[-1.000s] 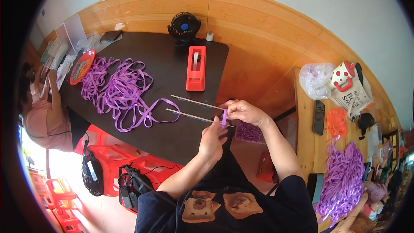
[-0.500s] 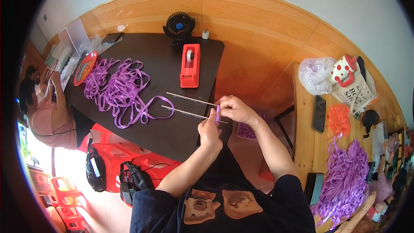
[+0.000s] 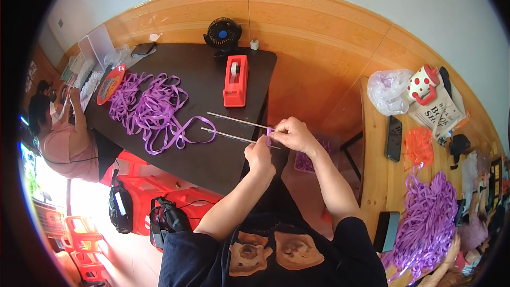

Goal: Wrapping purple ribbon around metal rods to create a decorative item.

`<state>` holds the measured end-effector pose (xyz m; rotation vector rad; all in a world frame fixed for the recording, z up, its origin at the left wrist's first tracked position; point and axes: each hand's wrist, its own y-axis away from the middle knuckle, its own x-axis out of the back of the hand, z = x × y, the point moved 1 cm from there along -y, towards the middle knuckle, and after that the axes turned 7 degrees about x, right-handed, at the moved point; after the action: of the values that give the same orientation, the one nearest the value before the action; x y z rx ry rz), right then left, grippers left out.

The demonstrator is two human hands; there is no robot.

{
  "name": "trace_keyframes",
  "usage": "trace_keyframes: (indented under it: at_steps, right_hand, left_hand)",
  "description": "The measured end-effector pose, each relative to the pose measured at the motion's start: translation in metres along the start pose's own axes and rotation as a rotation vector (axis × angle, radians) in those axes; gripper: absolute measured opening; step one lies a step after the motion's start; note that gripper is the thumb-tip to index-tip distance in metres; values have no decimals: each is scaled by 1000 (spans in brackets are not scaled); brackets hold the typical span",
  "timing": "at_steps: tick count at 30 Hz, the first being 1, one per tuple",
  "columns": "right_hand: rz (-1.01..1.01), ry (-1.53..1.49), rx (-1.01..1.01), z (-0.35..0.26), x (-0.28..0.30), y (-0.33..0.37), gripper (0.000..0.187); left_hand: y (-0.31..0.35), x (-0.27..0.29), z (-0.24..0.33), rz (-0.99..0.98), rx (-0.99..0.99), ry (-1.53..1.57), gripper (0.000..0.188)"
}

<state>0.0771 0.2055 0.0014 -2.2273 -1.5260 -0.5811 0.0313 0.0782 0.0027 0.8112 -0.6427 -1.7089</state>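
Observation:
Two thin, twisted-looking metal rods [image 3: 231, 118] lie side by side, reaching from my hands out over the dark table. A narrow band of purple ribbon [image 3: 269, 134] spans the rods near their close ends. My right hand [image 3: 292, 135] pinches the ribbon by the far rod, fingers curled. Closed at the nearer rod, my left hand [image 3: 258, 157] has its thumb up against the ribbon. A loose heap of purple ribbon [image 3: 154, 103] sits on the table to the left, and one loop of it curves under the rods' far ends. How the rods are supported is unclear.
On the dark table [image 3: 202, 69] stand a red tape dispenser [image 3: 235, 82], a black fan [image 3: 223, 34] and a red plate [image 3: 111, 84]. A wooden table [image 3: 374, 180] at right bears a phone [image 3: 393, 138] and more ribbon [image 3: 425, 223]. A person [image 3: 66, 138] sits at left.
The view has shifted slightly. Both hands remain at the ribbon on the rods, with only small finger movements.

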Motion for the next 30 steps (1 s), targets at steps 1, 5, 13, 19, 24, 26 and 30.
trace_keyframes:
  at_steps: [1, 5, 13, 19, 24, 26, 30]
  right_hand:
    - [49, 24, 0, -6, 1, 4, 41]
    - [74, 57, -84, -7, 0, 9, 47]
    - [490, -83, -135, -5, -20, 33, 48]
    - [460, -687, -119, 12, -27, 43, 35]
    - [286, -881, -205, 1, -30, 44, 30]
    - [291, -919, -276, 1, -28, 44, 25]
    - [301, -920, -254, 3, -27, 41, 25]
  left_hand:
    - [1, 0, 0, 9, -7, -9, 17]
    - [-4, 2, -1, -15, -18, -19, 18]
    - [-1, 1, -3, -3, -28, -23, 18]
    - [-3, 2, -3, -43, -40, -24, 18]
    - [-5, 4, -4, -52, -61, 2, 18]
    - [-6, 3, -7, -42, -95, -22, 19]
    - [-7, 3, -6, -28, -63, -17, 19]
